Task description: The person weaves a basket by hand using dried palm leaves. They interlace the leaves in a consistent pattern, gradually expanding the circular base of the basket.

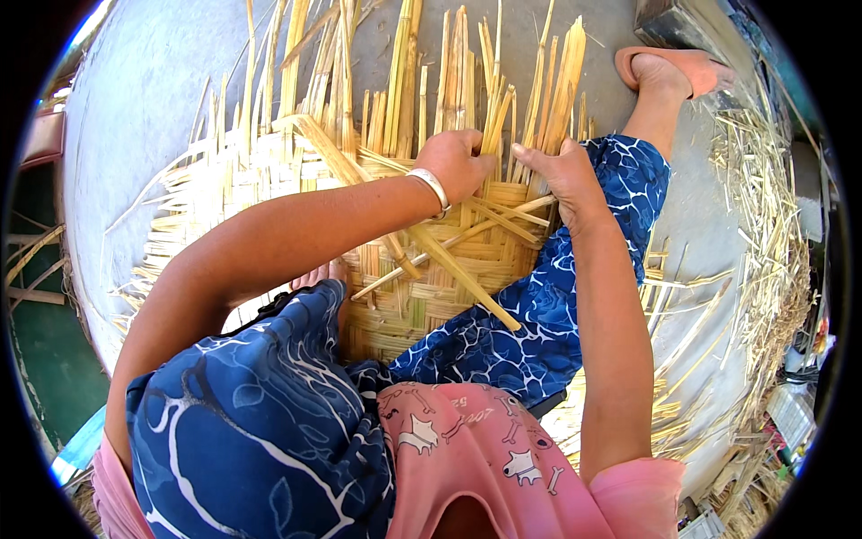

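Note:
A flat woven mat of pale yellow split-cane strips lies beneath my arms, between my legs. Unwoven upright strips stick out along its far edge. My left hand, with a silvery bangle at the wrist, is closed at that edge around the lower end of a narrow strip. Just to its right, my right hand grips the base of a wider strip, thumb pointing toward the left hand. Its curled fingers are partly hidden. Loose strips cross on top of the weave below both hands.
My right leg, in blue patterned trousers, stretches along the mat's right side to an orange sandal. Straw-like scraps are heaped at the right on the grey floor. A block-like object stands at the far right.

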`<action>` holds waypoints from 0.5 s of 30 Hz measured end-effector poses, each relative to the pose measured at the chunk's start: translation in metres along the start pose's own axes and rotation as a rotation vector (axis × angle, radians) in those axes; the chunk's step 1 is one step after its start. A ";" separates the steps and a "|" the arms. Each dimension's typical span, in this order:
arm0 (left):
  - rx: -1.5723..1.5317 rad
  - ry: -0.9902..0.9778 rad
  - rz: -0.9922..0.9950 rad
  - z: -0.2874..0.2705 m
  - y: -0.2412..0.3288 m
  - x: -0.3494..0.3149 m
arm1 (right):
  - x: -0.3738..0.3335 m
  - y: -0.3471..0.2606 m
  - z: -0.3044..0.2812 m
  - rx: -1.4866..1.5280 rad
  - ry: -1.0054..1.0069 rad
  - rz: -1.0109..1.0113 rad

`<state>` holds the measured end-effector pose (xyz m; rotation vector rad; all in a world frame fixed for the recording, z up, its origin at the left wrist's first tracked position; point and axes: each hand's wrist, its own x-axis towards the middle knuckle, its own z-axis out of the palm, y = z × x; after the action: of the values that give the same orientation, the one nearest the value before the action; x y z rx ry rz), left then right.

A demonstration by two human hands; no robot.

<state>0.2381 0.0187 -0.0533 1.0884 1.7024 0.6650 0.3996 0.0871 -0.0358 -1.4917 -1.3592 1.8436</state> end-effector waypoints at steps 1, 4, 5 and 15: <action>-0.006 0.001 -0.002 0.000 -0.001 0.000 | 0.000 0.000 -0.001 0.006 -0.023 0.002; 0.021 0.002 0.023 0.001 0.004 0.000 | 0.001 -0.001 -0.006 0.033 -0.070 -0.006; 0.076 0.012 0.037 0.001 0.003 0.001 | 0.000 0.000 -0.006 0.046 -0.082 -0.007; 0.294 -0.017 0.123 0.000 0.007 0.007 | -0.004 -0.002 -0.003 -0.016 -0.059 -0.006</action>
<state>0.2396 0.0276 -0.0506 1.4089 1.7660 0.4885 0.4036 0.0858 -0.0317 -1.4500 -1.4076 1.8909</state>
